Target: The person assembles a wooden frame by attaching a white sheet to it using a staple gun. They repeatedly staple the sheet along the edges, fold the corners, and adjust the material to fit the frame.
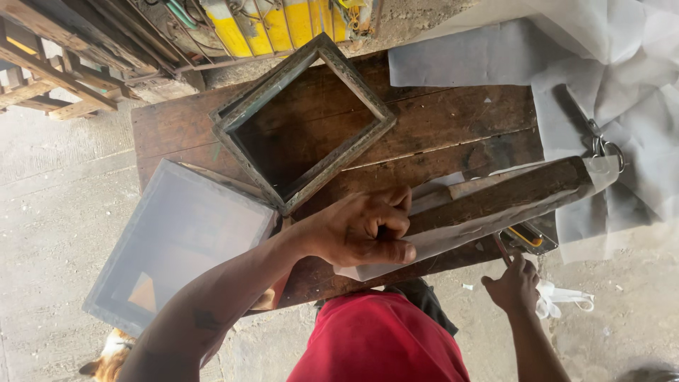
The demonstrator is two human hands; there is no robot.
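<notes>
Two hands [364, 230] — three wooden frames [304, 120] — one bench [453, 117].

A dark, worn wooden tabletop [453, 117] stands on a grey concrete floor [49, 212] in soft daylight. Beyond the fingers, a yellow machine [283, 25] and wooden pallets [49, 78] stand at the far edge.

an empty wooden frame [304, 124] is seen on the wooden bench [453, 117], a meshed frame [177, 240] beside it, scissors [601, 145] on grey cloth [622, 85].
</notes>
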